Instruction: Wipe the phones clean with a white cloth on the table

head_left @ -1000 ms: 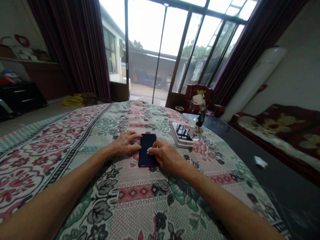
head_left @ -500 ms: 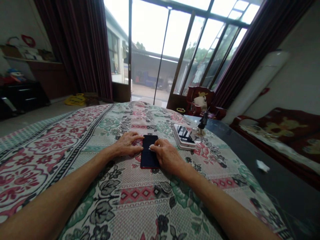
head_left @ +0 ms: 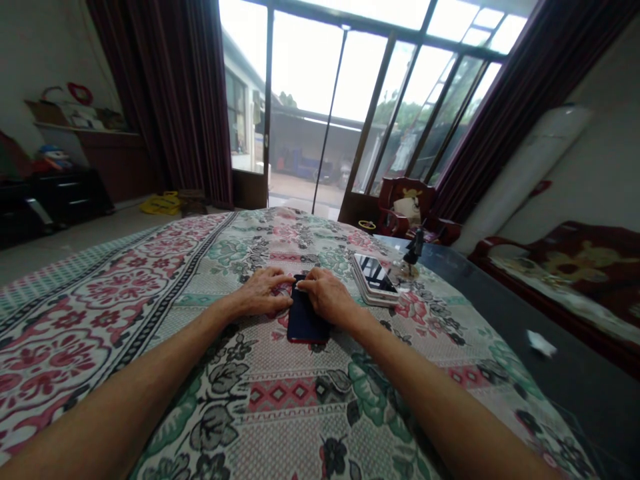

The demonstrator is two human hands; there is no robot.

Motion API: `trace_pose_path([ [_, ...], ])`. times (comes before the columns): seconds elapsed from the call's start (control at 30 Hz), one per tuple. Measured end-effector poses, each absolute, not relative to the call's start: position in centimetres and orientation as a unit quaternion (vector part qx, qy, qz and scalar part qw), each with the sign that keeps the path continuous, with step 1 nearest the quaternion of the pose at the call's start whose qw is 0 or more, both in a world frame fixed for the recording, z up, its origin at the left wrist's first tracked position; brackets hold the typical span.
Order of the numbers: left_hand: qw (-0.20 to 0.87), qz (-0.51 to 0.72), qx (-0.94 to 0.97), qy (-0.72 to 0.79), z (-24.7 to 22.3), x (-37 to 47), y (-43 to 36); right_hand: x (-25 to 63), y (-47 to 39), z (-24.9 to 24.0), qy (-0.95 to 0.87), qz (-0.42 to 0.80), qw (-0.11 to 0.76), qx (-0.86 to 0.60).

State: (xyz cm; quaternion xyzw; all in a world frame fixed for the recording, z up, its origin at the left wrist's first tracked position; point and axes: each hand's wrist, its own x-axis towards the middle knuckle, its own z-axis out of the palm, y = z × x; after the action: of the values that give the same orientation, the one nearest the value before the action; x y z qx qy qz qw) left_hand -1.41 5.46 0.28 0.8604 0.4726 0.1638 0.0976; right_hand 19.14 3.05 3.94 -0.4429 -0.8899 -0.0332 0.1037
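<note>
A dark smartphone (head_left: 306,321) with a red edge lies flat on the patterned tablecloth (head_left: 280,440), its screen up. My left hand (head_left: 263,292) rests beside it, fingers stretched and apart, the thumb and index tips touching the phone's left edge. Over the upper part of the screen, my right hand (head_left: 326,295) is closed in a pinch on a small white wad (head_left: 300,285), mostly covered by the fingers; whether it is tissue or cloth I cannot tell. To the right lies a stack of white-edged devices (head_left: 376,280), the top one with a glossy reflecting screen.
Behind the stack stands a small dark figure (head_left: 414,250) on a base. A crumpled white piece (head_left: 541,343) lies on the dark surface at right. Carved wooden seats (head_left: 565,267) stand beyond, with a glass door (head_left: 310,120) ahead.
My right hand has slid the white wad up and slightly left, toward the phone's top edge. My left hand stays at the phone's side. The whole view has shifted a little.
</note>
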Motion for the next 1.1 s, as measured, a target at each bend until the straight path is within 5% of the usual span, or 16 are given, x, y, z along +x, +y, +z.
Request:
trace_pose_path([
  [0.6,0.094,0.157,0.867,0.463,1.0,-1.2,5.0,20.3,-1.5,3.6,-0.922,0.033,0.151,-0.356],
  [1.1,0.072,0.145,0.878,0.450,0.8,-1.1,5.2,18.1,7.0,2.9,-0.880,-0.017,0.149,-0.450],
])
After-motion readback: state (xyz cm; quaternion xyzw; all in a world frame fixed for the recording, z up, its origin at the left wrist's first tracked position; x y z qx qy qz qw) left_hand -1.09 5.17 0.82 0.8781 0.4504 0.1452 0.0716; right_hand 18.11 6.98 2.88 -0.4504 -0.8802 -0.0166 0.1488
